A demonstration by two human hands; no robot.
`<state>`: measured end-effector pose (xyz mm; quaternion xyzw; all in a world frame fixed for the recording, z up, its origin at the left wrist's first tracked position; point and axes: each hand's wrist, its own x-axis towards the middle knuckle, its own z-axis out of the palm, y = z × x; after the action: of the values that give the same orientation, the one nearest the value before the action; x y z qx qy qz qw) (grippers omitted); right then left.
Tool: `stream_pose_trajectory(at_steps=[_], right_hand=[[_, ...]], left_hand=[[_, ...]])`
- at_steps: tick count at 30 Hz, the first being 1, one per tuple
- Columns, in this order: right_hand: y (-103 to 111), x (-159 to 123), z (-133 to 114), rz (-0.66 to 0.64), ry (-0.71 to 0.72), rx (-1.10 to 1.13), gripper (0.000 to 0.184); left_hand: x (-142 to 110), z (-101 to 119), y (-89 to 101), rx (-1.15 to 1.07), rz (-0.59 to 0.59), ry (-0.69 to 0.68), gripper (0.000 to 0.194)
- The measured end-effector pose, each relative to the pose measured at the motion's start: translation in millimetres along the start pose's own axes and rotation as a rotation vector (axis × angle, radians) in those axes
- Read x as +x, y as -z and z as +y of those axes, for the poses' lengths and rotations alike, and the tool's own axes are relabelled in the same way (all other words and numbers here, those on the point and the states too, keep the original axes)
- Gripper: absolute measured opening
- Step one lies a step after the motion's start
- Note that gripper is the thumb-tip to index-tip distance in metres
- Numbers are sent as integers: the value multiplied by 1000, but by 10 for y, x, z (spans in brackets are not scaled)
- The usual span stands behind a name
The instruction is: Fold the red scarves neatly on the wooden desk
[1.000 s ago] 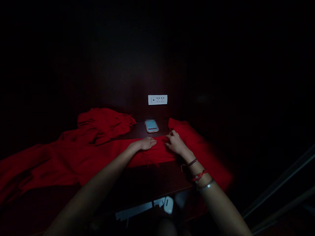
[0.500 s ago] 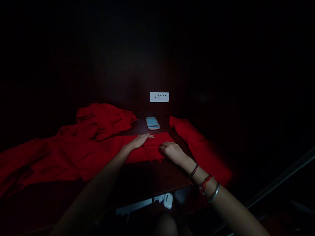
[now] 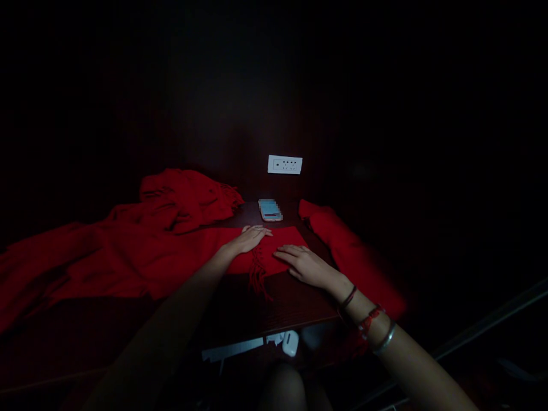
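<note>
A long red fringed scarf (image 3: 128, 257) lies spread over a dark wooden table (image 3: 282, 302), bunched at the back left. My left hand (image 3: 250, 238) lies flat on the scarf's folded end, fingers stretched out. My right hand (image 3: 302, 264) rests palm down just to its right, fingers extended on the same red fold, with bracelets on the wrist. Red fringe (image 3: 258, 275) hangs out from under the fold between the two hands.
A second piece of red cloth (image 3: 346, 251) runs down the table's right side. A phone (image 3: 270, 210) lies at the back, below a white wall socket (image 3: 285, 164). A small white case (image 3: 290, 342) and white strip sit under the front edge. The surroundings are very dark.
The scarf's right end was folded over to the left and now lies shorter. My right hand went from curled at the cloth's far edge to flat on the fold.
</note>
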<state>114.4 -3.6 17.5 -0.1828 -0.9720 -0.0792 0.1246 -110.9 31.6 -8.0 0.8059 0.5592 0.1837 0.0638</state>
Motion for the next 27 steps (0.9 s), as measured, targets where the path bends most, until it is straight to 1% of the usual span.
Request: stream_pose_trajectory(at_steps=[2,4,6,8,10,14,15,16,17,18,20,21,22,23,24,25,27], right_hand=[[-46,41,-39,-41,14,-37,33],[-84,68,-87,-66,-11,-56,30],[-110,75,-140,-63,-50,-57,30],[-124,61,-184,-46,-73,-44,31],[-121,36,-206,-37,-85,-8,31],[-46,1,-162,-105,-107,145,44],[-24,5,-137,-112,-139,173,47],[-9,13,-109,-109,-201,188,48],[-5,25,-79,-106,-293,191,49],[-12,39,-50,-117,-405,191,51],[-60,61,14,-185,-613,200,56],[-92,68,50,-219,-682,214,58],[-124,73,92,-234,-716,233,59],[-151,76,141,-218,-726,256,57],[-170,79,197,-170,-728,283,54],[-180,84,260,-105,-738,314,51],[-177,100,393,17,-809,414,47]], left_hand=[[-13,-2,-16,24,-16,4,48],[-14,-18,-42,51,-42,3,45],[-6,-39,-69,88,-54,8,41],[6,-58,-87,121,-35,21,37],[16,-65,-80,127,52,7,37],[3,10,14,63,351,-63,35],[-15,48,41,47,388,-60,35],[-43,90,62,37,399,-38,35],[-82,133,74,36,384,0,35],[-130,171,75,42,339,50,36],[-245,225,46,73,184,154,41],[-302,240,23,94,103,192,46],[-353,247,0,113,33,215,50],[-393,250,-20,128,-20,227,52],[-417,252,-35,139,-52,234,52],[-427,255,-45,145,-68,240,53],[-407,273,-53,145,-91,254,54]])
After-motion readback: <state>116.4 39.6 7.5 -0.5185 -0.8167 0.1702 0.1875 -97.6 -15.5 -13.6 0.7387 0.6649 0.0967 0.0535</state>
